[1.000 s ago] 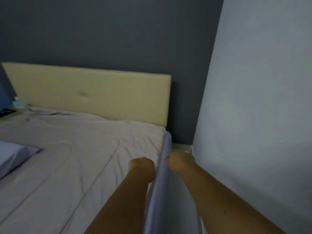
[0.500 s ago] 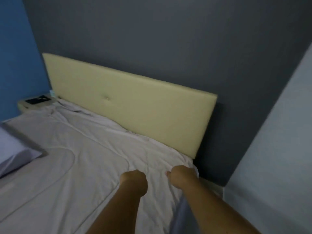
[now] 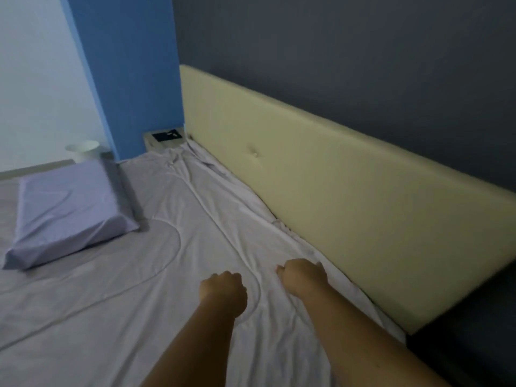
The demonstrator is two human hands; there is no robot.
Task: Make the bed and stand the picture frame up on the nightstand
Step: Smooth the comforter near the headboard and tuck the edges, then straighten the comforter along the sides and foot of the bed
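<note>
A pale grey quilted sheet (image 3: 139,275) covers the bed, creased along the cream headboard (image 3: 335,191). My left hand (image 3: 223,291) is a closed fist resting on the sheet. My right hand (image 3: 303,276) is closed too, close to the headboard, and seems to pinch the sheet's edge. A lilac pillow (image 3: 69,208) lies flat at the left. Beyond the bed's far corner stands the nightstand (image 3: 156,145), with a dark flat picture frame (image 3: 166,135) lying on top of it.
A blue wall column (image 3: 125,79) rises behind the nightstand, beside a dark grey wall (image 3: 335,51). A white round container (image 3: 82,150) stands on the floor past the pillow. A dark gap (image 3: 460,344) opens at the headboard's right end.
The view has swung left from the bed's right edge and the white wall to the headboard side. Both fists moved from the sheet's hanging edge onto the mattress top by the headboard.
</note>
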